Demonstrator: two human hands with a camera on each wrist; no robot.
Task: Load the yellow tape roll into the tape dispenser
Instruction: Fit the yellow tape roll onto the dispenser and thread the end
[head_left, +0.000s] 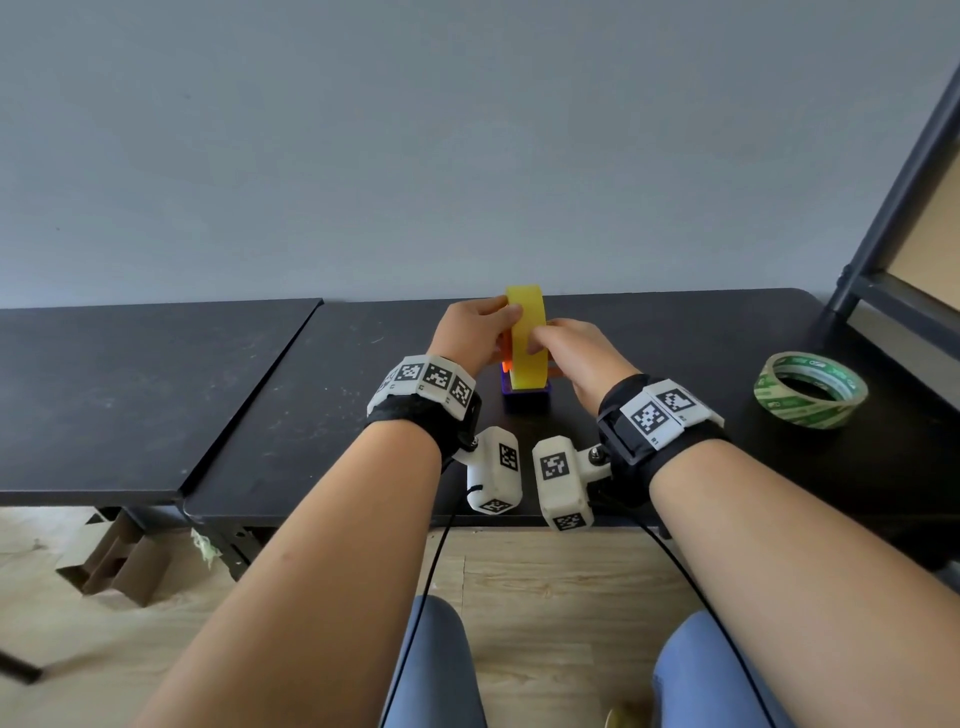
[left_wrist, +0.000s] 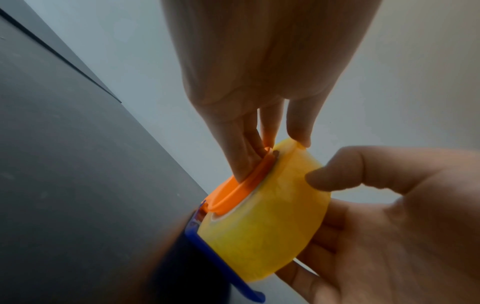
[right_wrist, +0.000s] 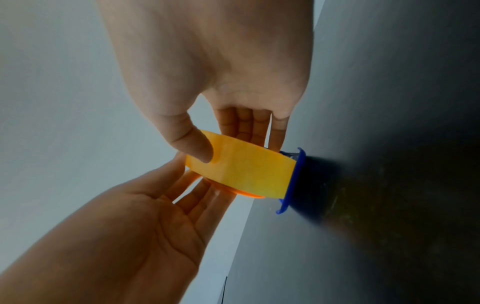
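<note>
A plain grey wall (head_left: 467, 145) backs a black desk (head_left: 260, 395) made of 2 tops set edge to edge. A green tape roll (head_left: 810, 389) lies flat at the right, well apart. At centre the blue tape dispenser (head_left: 524, 401) stands on the desk, mostly hidden by both hands. The yellow tape roll (head_left: 527, 338) stands upright on edge in it, around an orange hub (left_wrist: 233, 189); whether the hub is fully seated is unclear. The left hand (head_left: 470, 332) and right hand (head_left: 576, 353) each pinch the roll's sides.
</note>
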